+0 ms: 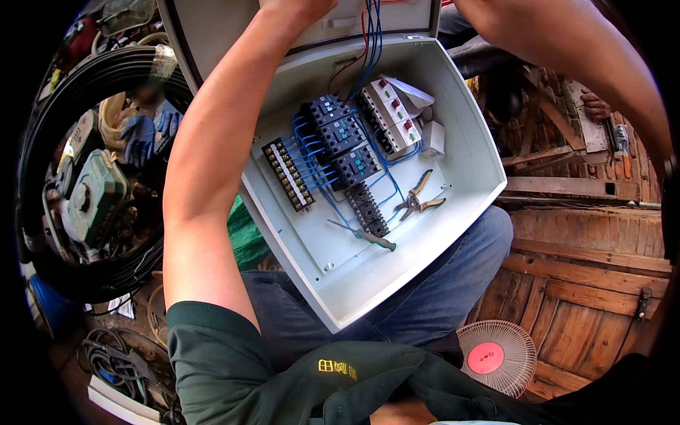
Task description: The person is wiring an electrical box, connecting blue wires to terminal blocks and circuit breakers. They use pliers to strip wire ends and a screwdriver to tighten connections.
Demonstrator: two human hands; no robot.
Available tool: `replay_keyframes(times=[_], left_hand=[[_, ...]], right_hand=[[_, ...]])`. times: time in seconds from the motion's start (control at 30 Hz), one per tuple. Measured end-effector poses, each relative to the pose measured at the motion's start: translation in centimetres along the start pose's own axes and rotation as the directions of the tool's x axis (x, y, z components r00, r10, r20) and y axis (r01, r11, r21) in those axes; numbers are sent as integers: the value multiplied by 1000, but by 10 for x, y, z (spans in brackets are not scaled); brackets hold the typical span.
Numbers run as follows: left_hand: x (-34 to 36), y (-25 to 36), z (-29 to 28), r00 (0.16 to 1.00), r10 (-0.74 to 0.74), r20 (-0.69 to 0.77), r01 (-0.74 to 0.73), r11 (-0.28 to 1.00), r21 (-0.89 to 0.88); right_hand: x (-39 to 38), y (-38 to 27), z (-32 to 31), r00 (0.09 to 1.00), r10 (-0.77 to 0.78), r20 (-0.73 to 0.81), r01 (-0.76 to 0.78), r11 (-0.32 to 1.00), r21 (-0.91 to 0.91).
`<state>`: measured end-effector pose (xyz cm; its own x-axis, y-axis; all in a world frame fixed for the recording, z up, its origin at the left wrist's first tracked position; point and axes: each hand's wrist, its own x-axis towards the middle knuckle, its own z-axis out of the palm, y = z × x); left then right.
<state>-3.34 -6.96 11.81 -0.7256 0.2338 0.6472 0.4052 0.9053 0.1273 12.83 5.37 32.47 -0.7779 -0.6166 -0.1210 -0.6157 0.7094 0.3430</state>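
An open pale metal enclosure (453, 177) rests on my lap, its lid (224, 32) raised at the top. My left hand (297, 8) reaches to the lid, fingers cut off by the upper edge. My right hand (467, 7) is mostly beyond that edge. Blue and red wires hang near them. Inside are black contactors (343, 131), a terminal strip (287, 170) with blue wires, white breaker units (389, 117) with red switches, and a black component row (365, 209). A green-handled screwdriver (379, 239) and yellow-black pliers (418, 202) lie loose near the lower part.
At left are a black cable coil (57, 212), green machinery (99, 198), blue gloves (142, 134) and tangled cords (120, 354). At right are wooden boards (588, 290) and a fan (499, 354). Another person's hand (595, 103) grips a board at upper right.
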Motion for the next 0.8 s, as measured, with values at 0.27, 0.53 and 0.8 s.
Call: replay_keyframes(times=[0.27,0.53,0.8], left_hand=[[-5,-4,1,996,13,-86,-17,999,-47],[-9,-29,-23,1000,-7,5,8,862,-506],[-5,-32,-19,998,15,53,8,917,-398]], right_hand=[[-34,4,-36,997,16,-74,-10,997,79],[-163,59,135,755,337,563,-562,775,289],[-133,17,258,670,28,742,-516,736,438]])
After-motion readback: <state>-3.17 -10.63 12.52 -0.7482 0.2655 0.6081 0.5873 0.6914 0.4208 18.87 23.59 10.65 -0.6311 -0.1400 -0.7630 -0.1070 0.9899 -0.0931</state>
